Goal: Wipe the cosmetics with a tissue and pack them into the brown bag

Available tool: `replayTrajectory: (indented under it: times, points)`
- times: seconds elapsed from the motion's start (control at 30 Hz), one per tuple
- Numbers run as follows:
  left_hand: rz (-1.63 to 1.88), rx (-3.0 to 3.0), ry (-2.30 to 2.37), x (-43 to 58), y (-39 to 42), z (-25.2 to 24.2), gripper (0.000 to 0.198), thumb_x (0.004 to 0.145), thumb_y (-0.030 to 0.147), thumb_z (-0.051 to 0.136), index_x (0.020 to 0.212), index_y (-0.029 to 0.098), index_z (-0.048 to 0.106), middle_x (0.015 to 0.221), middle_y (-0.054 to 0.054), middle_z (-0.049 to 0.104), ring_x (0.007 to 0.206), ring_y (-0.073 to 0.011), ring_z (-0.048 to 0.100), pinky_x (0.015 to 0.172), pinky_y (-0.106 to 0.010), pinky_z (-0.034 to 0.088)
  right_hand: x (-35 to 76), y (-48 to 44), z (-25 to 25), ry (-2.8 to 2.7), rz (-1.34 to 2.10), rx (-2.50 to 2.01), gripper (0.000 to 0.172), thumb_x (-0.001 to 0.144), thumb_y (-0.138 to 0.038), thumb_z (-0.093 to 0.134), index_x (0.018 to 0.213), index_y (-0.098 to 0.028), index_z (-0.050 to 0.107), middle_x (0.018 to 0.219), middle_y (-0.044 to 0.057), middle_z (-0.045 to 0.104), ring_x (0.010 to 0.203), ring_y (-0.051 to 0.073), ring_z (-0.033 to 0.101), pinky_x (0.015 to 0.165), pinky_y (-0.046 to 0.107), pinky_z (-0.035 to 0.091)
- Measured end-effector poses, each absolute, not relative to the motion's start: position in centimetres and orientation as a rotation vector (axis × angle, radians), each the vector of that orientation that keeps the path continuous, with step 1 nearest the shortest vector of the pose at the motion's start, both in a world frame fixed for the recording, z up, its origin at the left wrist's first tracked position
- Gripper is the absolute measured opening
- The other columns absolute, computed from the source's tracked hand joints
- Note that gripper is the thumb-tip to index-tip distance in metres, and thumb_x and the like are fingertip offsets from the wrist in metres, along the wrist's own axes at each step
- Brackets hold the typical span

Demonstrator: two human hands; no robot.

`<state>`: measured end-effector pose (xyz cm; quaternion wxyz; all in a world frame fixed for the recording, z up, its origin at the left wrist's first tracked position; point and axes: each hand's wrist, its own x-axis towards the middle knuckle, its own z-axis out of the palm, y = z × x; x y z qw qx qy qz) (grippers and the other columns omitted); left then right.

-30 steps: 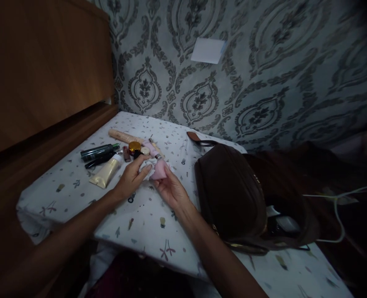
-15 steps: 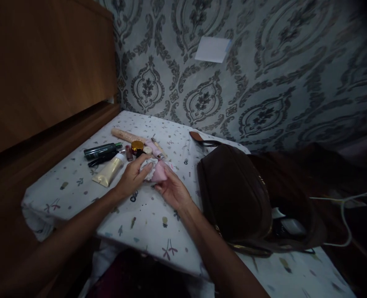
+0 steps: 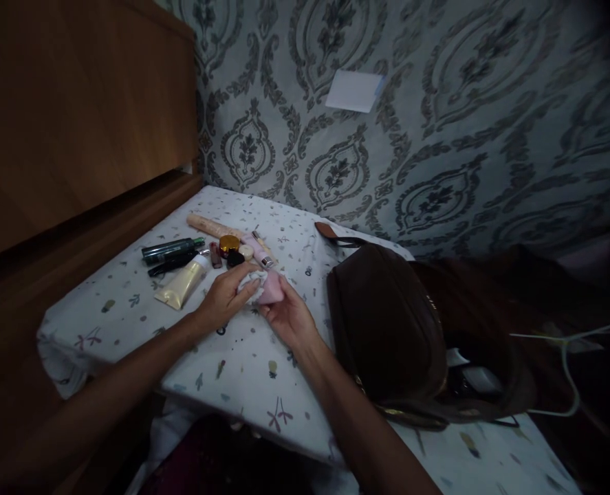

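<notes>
My right hand (image 3: 287, 317) holds a small pink rounded thing (image 3: 274, 288), perhaps a sponge, just above the patterned sheet (image 3: 243, 357). My left hand (image 3: 225, 297) presses a crumpled white cloth (image 3: 252, 280) against the pink thing, fingers closed on it. Just beyond my hands lies a cluster of cosmetics: a cream tube (image 3: 179, 286), a dark green tube (image 3: 170, 249), a gold-lidded jar (image 3: 229, 243), a long beige tube (image 3: 212, 225) and a pink bottle (image 3: 257, 249).
An open brown handbag (image 3: 387, 323) lies to the right of my hands, with white items inside it (image 3: 470, 375). A wooden headboard (image 3: 78, 137) rises on the left. Patterned wallpaper with a white note (image 3: 353, 91) stands behind. A white cable (image 3: 567, 344) runs at right.
Both hands have stayed together on the pink thing. They have sunk a little closer to the sheet, and the white cloth has shifted over the pink thing.
</notes>
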<state>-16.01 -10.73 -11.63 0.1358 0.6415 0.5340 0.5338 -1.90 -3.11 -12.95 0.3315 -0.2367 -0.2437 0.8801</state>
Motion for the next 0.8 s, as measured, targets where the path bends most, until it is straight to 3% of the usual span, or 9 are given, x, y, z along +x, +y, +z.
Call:
replayTrajectory:
  times: [0.33,0.57,0.8]
  points:
    - [1.555,1.672,1.513,-16.37,-10.43,-11.77,0.029,0.098,0.042,0.047,0.104,0.017,0.062,0.091,-0.002,0.064,0.082,-0.0177,0.059,0.076,-0.027,0.045,-2.13,-3.29,-13.59,-0.659,2.266,-0.587,0.030,0.072,-0.030,0.085,0.095,-0.021,0.069,0.088,0.000,0.075,0.075,0.014,0.068,0.055,0.021,0.056]
    - [1.566,1.744,1.542,-16.26,-10.59,-11.61,0.029,0.098,0.040,0.047,0.108,0.017,0.061,0.099,-0.004,0.066,0.091,-0.0192,0.060,0.083,-0.029,0.045,-2.15,-3.00,-13.55,-0.676,2.244,-0.510,0.031,0.071,-0.019,0.085,0.099,-0.019,0.071,0.092,0.000,0.076,0.078,0.011,0.068,0.065,0.018,0.056]
    - [1.563,1.701,1.565,-16.41,-10.59,-11.53,0.028,0.098,0.041,0.047,0.105,0.018,0.060,0.088,-0.001,0.063,0.078,-0.0167,0.056,0.073,-0.027,0.043,-1.76,-3.18,-13.39,-0.753,2.346,-0.599,0.028,0.074,-0.029,0.084,0.095,-0.019,0.068,0.078,-0.001,0.074,0.059,0.012,0.065,0.047,0.018,0.050]
